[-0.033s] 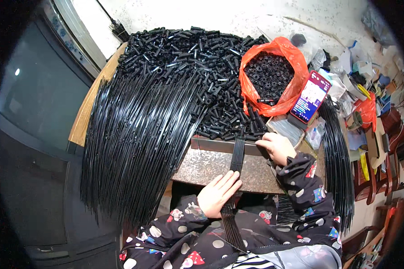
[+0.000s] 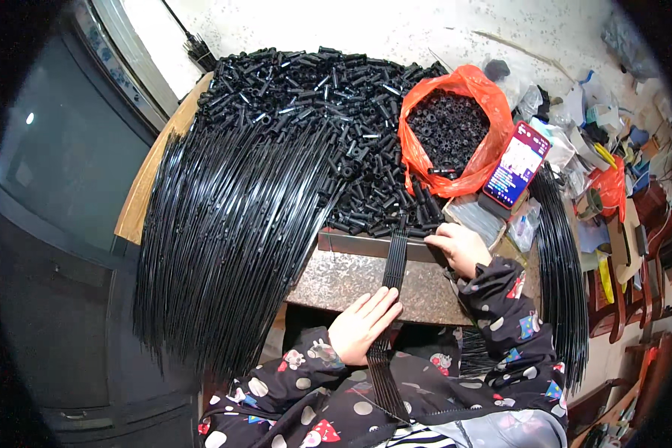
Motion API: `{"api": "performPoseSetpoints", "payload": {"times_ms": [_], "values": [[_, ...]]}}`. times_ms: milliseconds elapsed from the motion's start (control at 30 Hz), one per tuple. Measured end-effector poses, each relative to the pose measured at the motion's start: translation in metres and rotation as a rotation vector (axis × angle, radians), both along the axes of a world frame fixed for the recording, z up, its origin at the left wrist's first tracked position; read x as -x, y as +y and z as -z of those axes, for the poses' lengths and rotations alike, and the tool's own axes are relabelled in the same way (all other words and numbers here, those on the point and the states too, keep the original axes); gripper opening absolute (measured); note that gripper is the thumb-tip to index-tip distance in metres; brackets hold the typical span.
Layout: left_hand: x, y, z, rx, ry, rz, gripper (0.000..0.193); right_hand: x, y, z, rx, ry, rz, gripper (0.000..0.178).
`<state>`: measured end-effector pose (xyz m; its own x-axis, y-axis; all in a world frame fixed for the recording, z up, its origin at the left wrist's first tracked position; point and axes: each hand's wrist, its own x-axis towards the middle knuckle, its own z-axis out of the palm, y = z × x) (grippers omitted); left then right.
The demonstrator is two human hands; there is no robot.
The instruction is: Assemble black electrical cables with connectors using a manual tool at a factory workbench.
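I see bare tabletop (image 2: 343, 278) left of the flat row of black rods (image 2: 397, 257), which runs from the metal strip (image 2: 345, 242) over the front edge to the lap. My left hand (image 2: 364, 326) lies across it, fingers straight, thumb hidden; I can't tell if it grips. My right hand (image 2: 461, 250) is curled by the strip; I can't tell what it holds. Around them: hanging rods (image 2: 220, 254), heaped tubes (image 2: 291, 93), red bag (image 2: 498, 101), phone (image 2: 514, 166). Speckled stone surface; dark door (image 2: 60, 172) left, pale wall (image 2: 396, 30) behind.
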<state>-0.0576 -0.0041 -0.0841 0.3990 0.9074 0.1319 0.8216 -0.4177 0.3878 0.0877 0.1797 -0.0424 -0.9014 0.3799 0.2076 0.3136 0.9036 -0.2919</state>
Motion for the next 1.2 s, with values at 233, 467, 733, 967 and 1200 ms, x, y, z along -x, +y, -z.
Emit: {"api": "performPoseSetpoints", "payload": {"times_ms": [233,467,733,967,1200], "values": [[0.000,-0.008,-0.003,-0.009,-0.064,-0.010,0.068,0.002,-0.011,-0.006,0.112,0.001,-0.008,0.021],[0.001,-0.010,-0.005,-0.039,-0.048,0.012,0.069,0.018,-0.022,0.005,0.176,0.123,0.113,0.011],[-0.010,-0.010,-0.010,-0.058,-0.036,0.023,0.070,0.008,-0.018,-0.015,0.083,0.318,0.333,0.014],[-0.014,-0.017,-0.004,-0.064,0.031,-0.022,0.074,-0.047,0.009,-0.012,-0.122,-0.051,0.464,0.011],[-0.024,-0.027,-0.006,-0.027,0.060,-0.070,0.072,-0.048,0.008,-0.005,-0.344,0.048,0.423,0.007]]}}
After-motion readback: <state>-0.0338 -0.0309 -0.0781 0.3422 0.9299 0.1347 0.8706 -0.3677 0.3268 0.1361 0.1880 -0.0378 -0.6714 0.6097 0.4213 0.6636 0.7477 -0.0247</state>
